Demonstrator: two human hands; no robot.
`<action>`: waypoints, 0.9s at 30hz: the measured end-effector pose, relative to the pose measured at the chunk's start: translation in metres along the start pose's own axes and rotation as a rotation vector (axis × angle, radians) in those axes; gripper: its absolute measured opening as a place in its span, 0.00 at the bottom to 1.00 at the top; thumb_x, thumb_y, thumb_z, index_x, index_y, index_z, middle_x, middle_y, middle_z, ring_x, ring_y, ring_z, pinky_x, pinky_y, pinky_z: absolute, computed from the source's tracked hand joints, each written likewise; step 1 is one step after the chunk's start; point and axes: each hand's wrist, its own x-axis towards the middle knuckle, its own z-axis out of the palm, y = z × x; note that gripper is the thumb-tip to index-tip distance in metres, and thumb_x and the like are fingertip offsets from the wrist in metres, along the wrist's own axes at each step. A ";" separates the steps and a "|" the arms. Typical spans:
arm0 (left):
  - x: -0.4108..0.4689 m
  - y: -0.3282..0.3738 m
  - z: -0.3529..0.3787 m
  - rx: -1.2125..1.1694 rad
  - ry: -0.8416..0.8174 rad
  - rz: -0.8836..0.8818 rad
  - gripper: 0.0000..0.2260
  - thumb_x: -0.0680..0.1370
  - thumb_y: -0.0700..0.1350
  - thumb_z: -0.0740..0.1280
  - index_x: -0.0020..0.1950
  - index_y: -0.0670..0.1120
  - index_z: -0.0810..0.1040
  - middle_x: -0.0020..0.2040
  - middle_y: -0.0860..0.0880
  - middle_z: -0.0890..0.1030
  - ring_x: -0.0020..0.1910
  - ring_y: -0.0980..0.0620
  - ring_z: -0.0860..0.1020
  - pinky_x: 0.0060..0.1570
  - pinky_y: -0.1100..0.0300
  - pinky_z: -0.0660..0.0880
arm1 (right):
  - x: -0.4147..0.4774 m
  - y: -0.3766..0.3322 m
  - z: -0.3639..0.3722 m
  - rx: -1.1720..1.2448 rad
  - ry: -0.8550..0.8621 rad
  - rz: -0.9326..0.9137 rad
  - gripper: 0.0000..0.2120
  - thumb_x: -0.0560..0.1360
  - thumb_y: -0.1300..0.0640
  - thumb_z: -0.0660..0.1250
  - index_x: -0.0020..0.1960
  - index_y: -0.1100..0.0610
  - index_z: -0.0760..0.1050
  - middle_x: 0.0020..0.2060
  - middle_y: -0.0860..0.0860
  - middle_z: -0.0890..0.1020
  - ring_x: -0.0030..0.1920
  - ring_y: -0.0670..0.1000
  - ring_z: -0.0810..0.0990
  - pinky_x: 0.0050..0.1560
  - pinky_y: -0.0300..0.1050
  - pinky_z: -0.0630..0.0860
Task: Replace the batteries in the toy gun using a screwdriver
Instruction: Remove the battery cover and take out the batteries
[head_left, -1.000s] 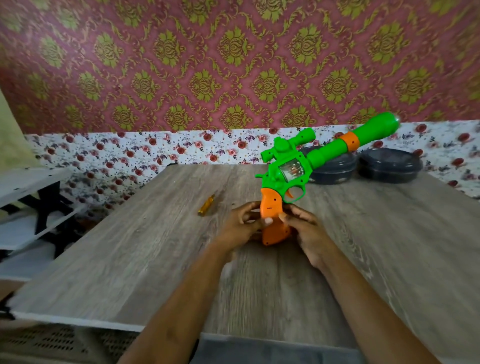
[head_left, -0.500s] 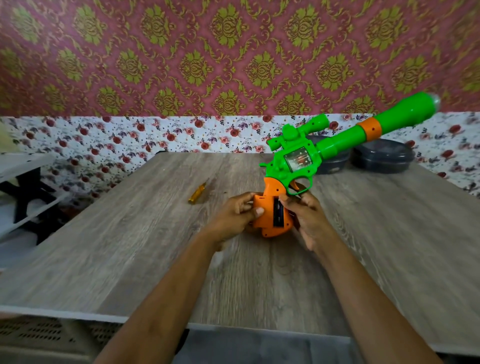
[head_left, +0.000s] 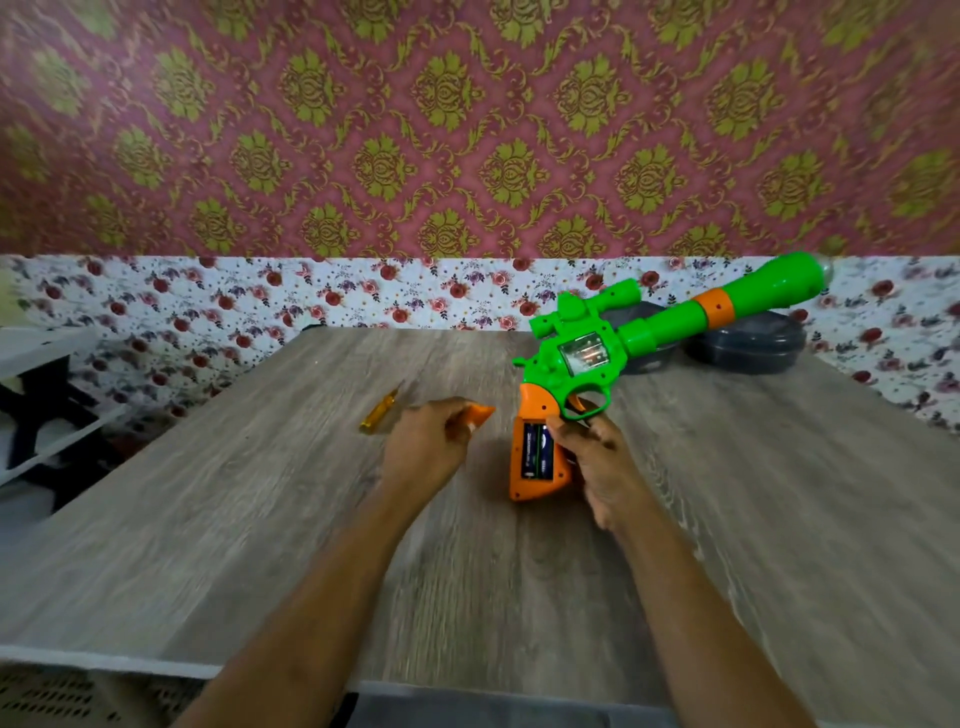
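Observation:
A green toy gun (head_left: 582, 353) with an orange grip stands tilted on the wooden table (head_left: 260, 519), barrel pointing up to the right. My right hand (head_left: 597, 462) grips the orange handle from the right side. The battery compartment in the handle is uncovered, and dark batteries (head_left: 536, 450) show inside. My left hand (head_left: 431, 447) is to the left of the gun, shut on the orange battery cover (head_left: 478, 414). A yellow-handled screwdriver (head_left: 381, 413) lies on the table just left of my left hand.
Two dark round lidded containers (head_left: 748, 348) sit at the table's far right behind the gun barrel. A white shelf unit (head_left: 36, 374) stands to the left of the table. Patterned wall runs behind.
My left hand has pulled the orange cover off the handle and moved left with it. The batteries are now exposed. The gun has tilted a little further right.

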 end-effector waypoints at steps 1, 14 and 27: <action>0.009 -0.002 0.001 0.039 -0.016 -0.006 0.09 0.77 0.43 0.65 0.54 0.48 0.81 0.45 0.47 0.84 0.43 0.48 0.81 0.41 0.57 0.76 | 0.001 0.000 0.000 0.003 0.009 0.007 0.11 0.74 0.64 0.66 0.56 0.58 0.76 0.42 0.49 0.83 0.43 0.48 0.80 0.53 0.50 0.76; 0.083 -0.010 0.049 0.586 -0.191 0.015 0.12 0.80 0.44 0.59 0.58 0.53 0.79 0.52 0.47 0.81 0.49 0.45 0.80 0.45 0.55 0.75 | 0.007 0.013 -0.005 -0.043 -0.002 0.020 0.07 0.74 0.60 0.68 0.49 0.50 0.77 0.46 0.47 0.83 0.51 0.51 0.81 0.59 0.53 0.76; 0.051 -0.055 -0.026 0.340 0.029 -0.260 0.15 0.76 0.47 0.66 0.62 0.47 0.77 0.62 0.43 0.77 0.59 0.43 0.75 0.54 0.51 0.76 | 0.003 0.008 -0.001 -0.015 -0.015 -0.002 0.07 0.74 0.63 0.67 0.49 0.52 0.76 0.44 0.47 0.82 0.46 0.46 0.79 0.54 0.47 0.76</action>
